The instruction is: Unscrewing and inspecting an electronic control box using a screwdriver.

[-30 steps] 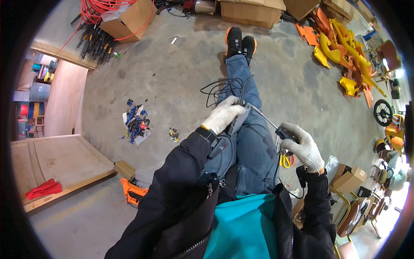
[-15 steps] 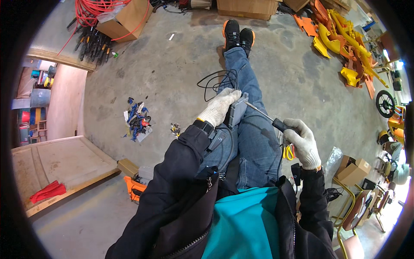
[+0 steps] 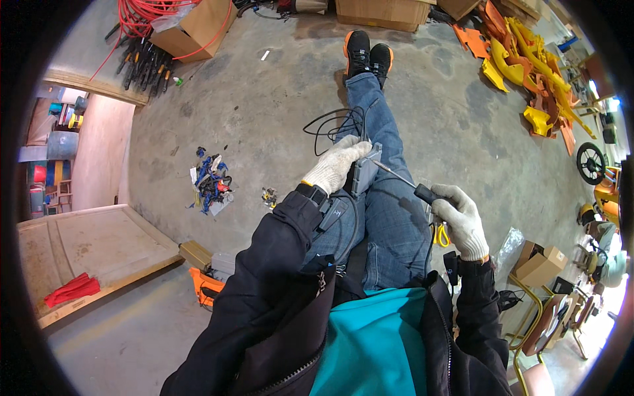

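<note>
Wrapped round a grey box-like part (image 3: 364, 170) above my lap, my gloved left hand (image 3: 338, 164) holds it steady over the jeans. A screwdriver (image 3: 422, 192) with a black handle is gripped in my gloved right hand (image 3: 461, 221). Its long metal shaft slants up and left, and the tip meets the right side of the grey part; the exact contact spot is too small to make out. A black cable (image 3: 328, 132) loops beyond my left hand. Close to my right hand, yellow scissor-like handles (image 3: 440, 235) show beside my thigh.
Blue and dark scraps (image 3: 212, 183) lie on the concrete floor to the left, with small metal bits (image 3: 269, 197) nearer me. A wooden panel (image 3: 86, 244) bears a red cloth (image 3: 72, 290). Yellow and orange plastic parts (image 3: 522, 59) pile up far right; a cardboard box (image 3: 541, 265) stands near right.
My right hand and the screwdriver have shifted very slightly left and up. The left hand keeps its hold on the grey part.
</note>
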Demonstrator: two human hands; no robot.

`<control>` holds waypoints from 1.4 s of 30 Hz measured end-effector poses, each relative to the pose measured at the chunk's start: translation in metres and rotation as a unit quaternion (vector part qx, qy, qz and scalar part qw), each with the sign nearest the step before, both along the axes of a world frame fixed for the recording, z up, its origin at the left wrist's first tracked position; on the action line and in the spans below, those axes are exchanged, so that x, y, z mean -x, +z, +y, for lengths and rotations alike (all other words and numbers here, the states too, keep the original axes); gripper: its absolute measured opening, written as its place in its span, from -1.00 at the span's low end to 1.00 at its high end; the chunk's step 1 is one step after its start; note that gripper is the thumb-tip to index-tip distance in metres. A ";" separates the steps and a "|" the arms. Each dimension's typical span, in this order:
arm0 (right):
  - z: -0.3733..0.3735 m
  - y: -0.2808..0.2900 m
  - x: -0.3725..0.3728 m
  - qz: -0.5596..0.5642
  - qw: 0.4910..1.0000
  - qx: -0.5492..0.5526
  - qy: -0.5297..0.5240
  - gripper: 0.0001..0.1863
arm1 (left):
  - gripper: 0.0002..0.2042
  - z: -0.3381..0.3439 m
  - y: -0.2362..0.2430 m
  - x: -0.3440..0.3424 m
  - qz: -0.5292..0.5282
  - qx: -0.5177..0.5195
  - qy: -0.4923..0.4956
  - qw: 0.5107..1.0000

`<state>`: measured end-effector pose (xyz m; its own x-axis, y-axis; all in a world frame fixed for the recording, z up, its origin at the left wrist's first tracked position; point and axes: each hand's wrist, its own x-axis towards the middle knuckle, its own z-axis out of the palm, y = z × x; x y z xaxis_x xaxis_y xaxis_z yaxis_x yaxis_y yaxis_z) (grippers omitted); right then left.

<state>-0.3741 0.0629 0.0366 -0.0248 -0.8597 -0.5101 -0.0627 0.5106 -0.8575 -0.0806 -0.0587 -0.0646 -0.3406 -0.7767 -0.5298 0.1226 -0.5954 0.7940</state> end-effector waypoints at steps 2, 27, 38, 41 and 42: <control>-0.001 0.002 -0.002 0.003 1.000 0.001 0.007 -0.58 | -0.61 0.000 -0.002 -0.003 0.002 0.007 -0.013 1.000; -0.011 0.007 -0.008 -0.005 0.990 -0.025 -0.141 -0.37 | -0.69 0.003 0.007 -0.001 -0.013 0.009 -0.003 1.000; -0.011 -0.002 0.003 -0.093 0.987 0.046 -0.120 -0.36 | -0.65 0.002 -0.006 0.002 -0.007 0.034 -0.016 0.999; -0.023 0.027 0.000 -0.033 0.991 -0.077 -0.101 -0.36 | -0.64 0.004 -0.007 -0.004 -0.024 0.044 -0.023 0.998; -0.022 0.023 0.001 -0.033 0.991 -0.076 -0.101 -0.36 | -0.64 0.003 -0.004 -0.003 -0.029 0.043 -0.023 0.998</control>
<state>-0.3754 0.0407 0.0600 -0.1519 -0.7541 -0.6390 0.1072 0.6301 -0.7691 -0.0774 -0.0552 -0.0682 -0.3478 -0.8043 -0.4818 0.0491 -0.5288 0.8473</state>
